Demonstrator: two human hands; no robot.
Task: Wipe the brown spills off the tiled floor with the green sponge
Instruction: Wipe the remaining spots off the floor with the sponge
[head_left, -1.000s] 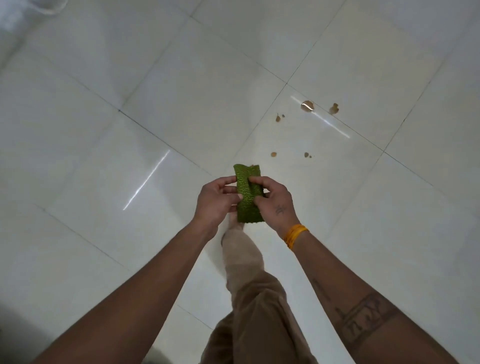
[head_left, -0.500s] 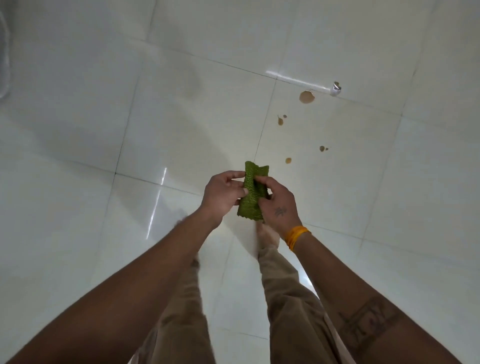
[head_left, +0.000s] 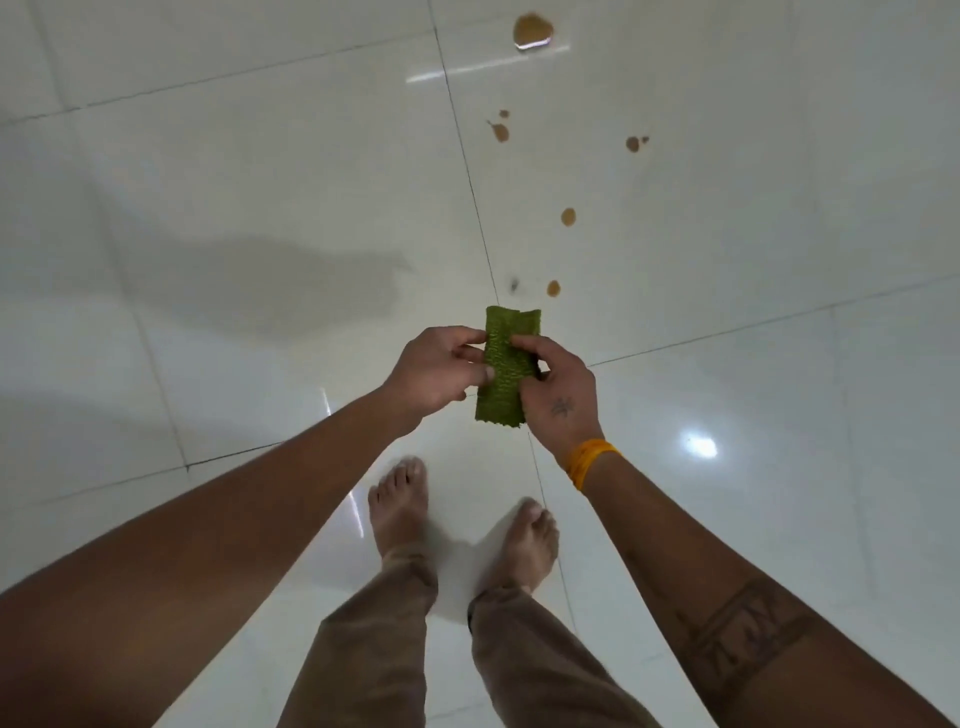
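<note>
The green sponge (head_left: 506, 370) is held in the air above the tiled floor (head_left: 234, 182), pinched along its long sides by the left hand (head_left: 439, 370) and the right hand (head_left: 558, 392). Brown spills (head_left: 532, 30) are scattered on the floor beyond the sponge. Two bare feet (head_left: 399, 501) are planted on the floor below the hands.

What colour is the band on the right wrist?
Orange-yellow band, seen in the head view, the only view.
</note>
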